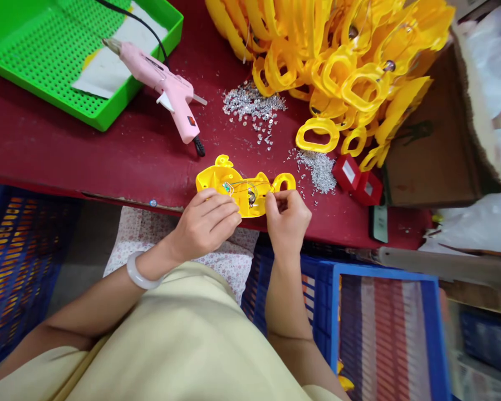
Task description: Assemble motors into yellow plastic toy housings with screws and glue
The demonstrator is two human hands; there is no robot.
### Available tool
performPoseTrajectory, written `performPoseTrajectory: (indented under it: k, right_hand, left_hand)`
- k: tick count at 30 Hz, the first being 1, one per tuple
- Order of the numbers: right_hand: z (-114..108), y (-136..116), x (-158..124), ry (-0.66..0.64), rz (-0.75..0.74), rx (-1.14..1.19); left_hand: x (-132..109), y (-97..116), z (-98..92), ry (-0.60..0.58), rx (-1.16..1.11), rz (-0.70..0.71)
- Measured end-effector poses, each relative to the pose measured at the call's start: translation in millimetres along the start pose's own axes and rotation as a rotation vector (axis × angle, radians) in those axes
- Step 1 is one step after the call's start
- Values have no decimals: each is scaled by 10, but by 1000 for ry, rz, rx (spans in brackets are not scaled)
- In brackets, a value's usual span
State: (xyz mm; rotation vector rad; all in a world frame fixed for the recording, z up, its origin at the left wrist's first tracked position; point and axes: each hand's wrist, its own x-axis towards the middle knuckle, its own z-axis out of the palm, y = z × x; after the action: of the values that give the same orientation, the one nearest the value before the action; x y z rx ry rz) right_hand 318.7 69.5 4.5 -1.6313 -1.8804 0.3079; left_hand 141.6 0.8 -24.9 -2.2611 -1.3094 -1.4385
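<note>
A yellow plastic toy shell half (244, 208) lies hollow side up at the table's front edge. Inside it show a small green circuit board (226, 187), thin wires (250, 182) and a round metallic part (251, 196). My left hand (211, 218) is closed on the shell's left end, fingers across its near rim and thumb hidden. At the other end, beside the ring-shaped handle (284, 181), the fingertips of my right hand (289, 220) are pinched together close to the wires. What sits between those fingertips is too small to make out.
Beyond the shell are a pink glue gun (162, 83), a green perforated tray (104, 114) and piles of silver screws (253, 103) and smaller screws (320, 171). Stacked yellow shells (317, 55), red blocks (357, 179) and a cardboard box (436, 161) crowd the right. Blue crates (386, 271) stand below.
</note>
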Motion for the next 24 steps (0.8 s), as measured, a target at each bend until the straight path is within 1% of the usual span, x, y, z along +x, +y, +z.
performPoseTrajectory:
  k: [2,3,5,8,10,13,18,21,24]
  right_hand:
    - [-53,-7,9,-53,2,147]
    - [-75,-14,11,-68,-25,204]
    - [-113,-28,19,-84,-134,237]
    - [-161,-19,43,-88,-323,117]
    - [-193,20,59,-71,-384,22]
    - [-239,103,64,-68,-425,-53]
    - [-273,187,37,-57,-547,-148]
    - [-270,192,24,-74,-566,-198]
    - [-254,188,9,-59,-574,-227]
  left_hand:
    - [10,-7,-9,-8,1,6]
    - [14,-10,-13,-9,2,9]
    - [22,-16,-21,-6,5,12]
    - [38,-21,-30,3,9,12]
    - [47,-24,-33,0,13,13]
    - [49,-26,-34,-5,12,19]
    - [32,-23,-31,-7,6,11]
    - [28,-23,-34,-20,17,6]
    - [37,-24,-39,-28,20,10]
